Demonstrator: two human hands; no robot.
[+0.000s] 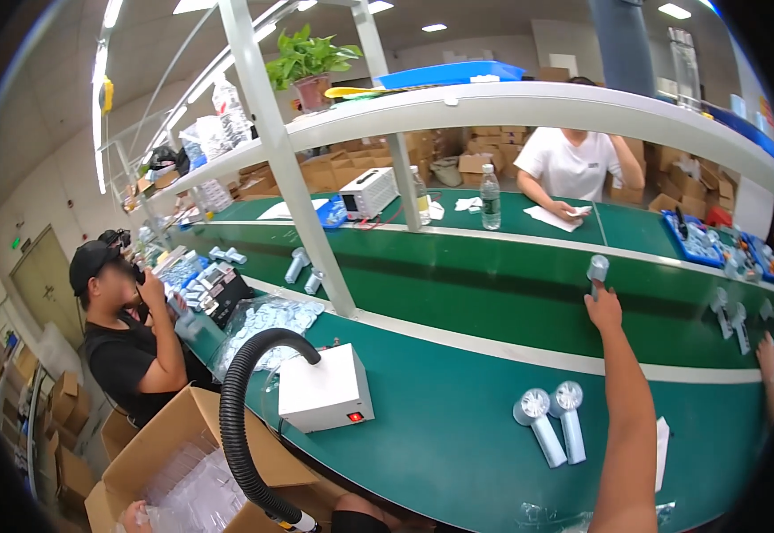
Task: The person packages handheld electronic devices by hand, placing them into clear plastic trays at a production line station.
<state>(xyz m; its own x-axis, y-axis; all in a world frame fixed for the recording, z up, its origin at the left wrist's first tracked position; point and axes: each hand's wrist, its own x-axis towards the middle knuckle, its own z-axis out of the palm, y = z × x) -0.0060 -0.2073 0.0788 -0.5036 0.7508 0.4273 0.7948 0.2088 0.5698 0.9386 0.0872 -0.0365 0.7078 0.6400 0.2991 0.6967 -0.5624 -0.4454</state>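
My right hand [603, 307] reaches out over the green conveyor belt [458, 289]. It is closed around the handle of a light blue handheld fan [598, 267], whose round head points away from me. Two more handheld fans, a left one [539, 428] and a right one [570, 421], lie side by side on the green table, left of my forearm. At the lower left, my left hand [135, 516] shows only in part, with curled fingers at clear plastic packaging [196, 493] inside an open cardboard box [200, 417].
A white box-shaped machine [325, 388] with a black corrugated hose [231, 417] stands left of the fans. Shelf posts [302, 169] rise beyond it. Nearby are a bag of pale blue parts [271, 324], a co-worker's hand [767, 352] by fans [739, 327], and a water bottle [491, 200].
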